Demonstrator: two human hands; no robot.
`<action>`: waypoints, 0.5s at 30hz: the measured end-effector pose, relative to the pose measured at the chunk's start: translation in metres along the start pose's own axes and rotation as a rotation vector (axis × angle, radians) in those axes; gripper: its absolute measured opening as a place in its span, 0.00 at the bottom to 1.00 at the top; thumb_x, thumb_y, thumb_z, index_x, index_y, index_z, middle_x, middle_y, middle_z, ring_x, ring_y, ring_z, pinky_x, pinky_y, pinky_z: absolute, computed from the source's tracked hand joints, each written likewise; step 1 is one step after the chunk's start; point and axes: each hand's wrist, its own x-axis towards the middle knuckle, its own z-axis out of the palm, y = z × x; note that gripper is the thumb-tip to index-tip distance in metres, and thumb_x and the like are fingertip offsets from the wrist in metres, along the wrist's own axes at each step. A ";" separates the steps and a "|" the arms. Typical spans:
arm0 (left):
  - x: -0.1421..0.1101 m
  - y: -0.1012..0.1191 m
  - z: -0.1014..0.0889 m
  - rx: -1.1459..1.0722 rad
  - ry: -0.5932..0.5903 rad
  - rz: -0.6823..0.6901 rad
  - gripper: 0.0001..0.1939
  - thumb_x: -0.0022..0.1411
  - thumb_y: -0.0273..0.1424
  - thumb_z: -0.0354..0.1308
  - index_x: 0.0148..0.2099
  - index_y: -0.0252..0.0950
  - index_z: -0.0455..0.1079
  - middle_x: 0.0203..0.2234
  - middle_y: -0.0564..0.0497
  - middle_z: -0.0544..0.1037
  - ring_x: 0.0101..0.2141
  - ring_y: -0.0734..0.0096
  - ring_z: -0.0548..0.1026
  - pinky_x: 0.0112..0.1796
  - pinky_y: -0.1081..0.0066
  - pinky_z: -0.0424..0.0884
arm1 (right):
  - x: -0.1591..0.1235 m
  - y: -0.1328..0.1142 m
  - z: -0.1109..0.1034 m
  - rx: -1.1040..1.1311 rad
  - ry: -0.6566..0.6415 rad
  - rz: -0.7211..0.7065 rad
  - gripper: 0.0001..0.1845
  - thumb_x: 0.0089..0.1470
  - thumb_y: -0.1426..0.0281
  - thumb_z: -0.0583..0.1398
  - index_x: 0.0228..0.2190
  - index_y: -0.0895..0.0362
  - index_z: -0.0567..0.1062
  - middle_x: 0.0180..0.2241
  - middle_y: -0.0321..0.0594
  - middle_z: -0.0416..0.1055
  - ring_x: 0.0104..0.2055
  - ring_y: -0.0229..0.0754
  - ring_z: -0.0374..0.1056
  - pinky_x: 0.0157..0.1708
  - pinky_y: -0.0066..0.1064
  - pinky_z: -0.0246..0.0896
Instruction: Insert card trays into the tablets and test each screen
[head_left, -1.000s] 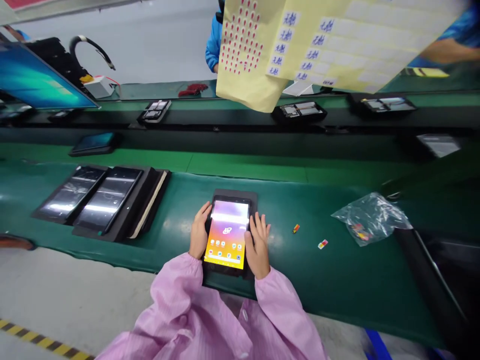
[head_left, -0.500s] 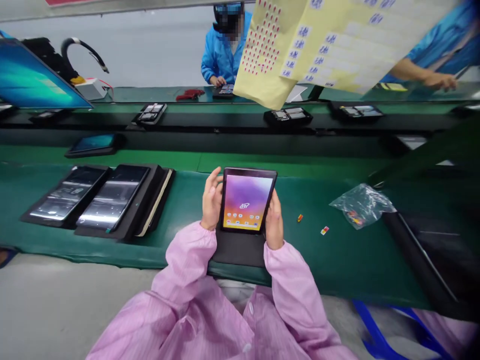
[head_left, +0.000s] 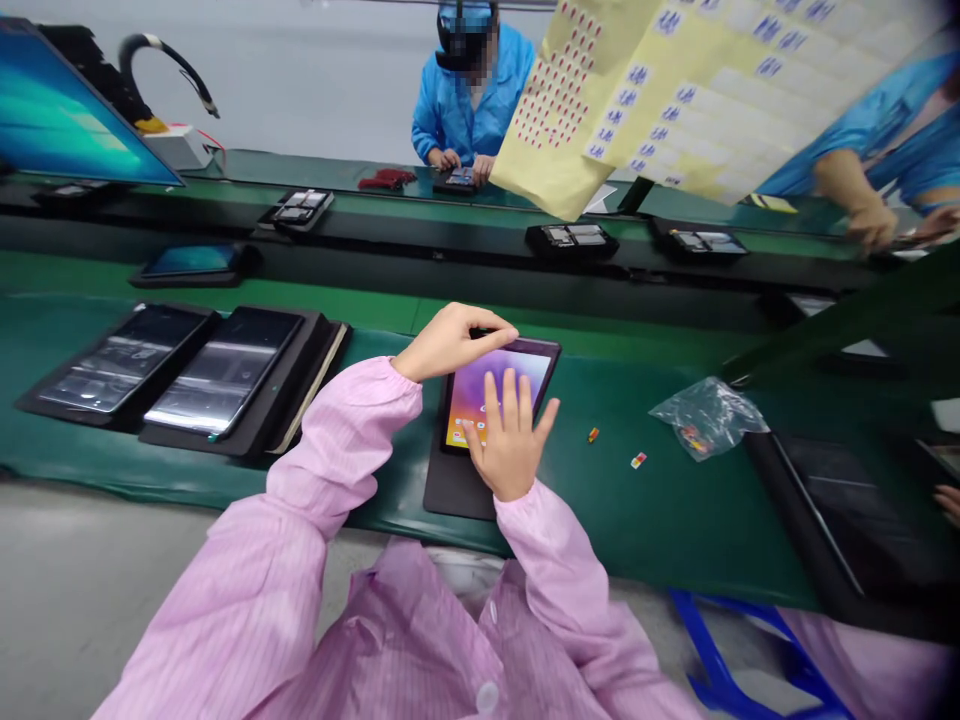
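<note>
My right hand [head_left: 511,450] is open, fingers spread, fingertips down on the screen of the tablet [head_left: 536,365], palm held off the glass, which looks like deliberate touch input rather than a carry. My left hand [head_left: 450,342] lies across the top edge with the fingers curled over the bezel; can't tell if that's a real grip or just steadying the unit against the touch. Tablet lies flat and lit on a black pad [head_left: 454,490] at the near edge of the green mat [head_left: 675,520] — the pad probably protects the back and gives a fixed spot within easy reach. Just left of it, two dark tablets [head_left: 180,370] sit side by side in a black tray [head_left: 255,440], likely staged that way for batch handling. To the right, a crumpled plastic bag [head_left: 705,418] and two small loose parts [head_left: 638,460] lie well clear of my hands. Across the line, a co-worker [head_left: 469,100] in a blue coat has both hands near another device [head_left: 459,179].
</note>
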 end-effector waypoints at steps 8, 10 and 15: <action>-0.014 -0.008 0.014 -0.182 0.290 -0.128 0.17 0.61 0.42 0.58 0.35 0.34 0.80 0.32 0.48 0.83 0.35 0.69 0.79 0.38 0.73 0.70 | -0.048 -0.011 0.003 -0.086 -0.157 -0.066 0.42 0.62 0.54 0.53 0.68 0.53 0.39 0.67 0.49 0.48 0.69 0.58 0.47 0.66 0.62 0.24; -0.012 -0.007 0.017 -0.256 0.351 -0.112 0.17 0.62 0.43 0.58 0.35 0.34 0.79 0.30 0.49 0.82 0.32 0.73 0.78 0.36 0.75 0.70 | -0.061 -0.011 0.000 -0.086 -0.189 -0.060 0.42 0.62 0.54 0.53 0.68 0.52 0.39 0.67 0.48 0.48 0.69 0.58 0.48 0.66 0.63 0.24; -0.011 -0.005 0.020 -0.328 0.443 -0.045 0.15 0.63 0.42 0.58 0.36 0.34 0.77 0.26 0.52 0.79 0.28 0.78 0.75 0.31 0.78 0.68 | -0.040 -0.019 -0.010 -0.056 -0.115 -0.057 0.41 0.62 0.53 0.52 0.67 0.49 0.38 0.67 0.44 0.49 0.69 0.58 0.47 0.66 0.62 0.19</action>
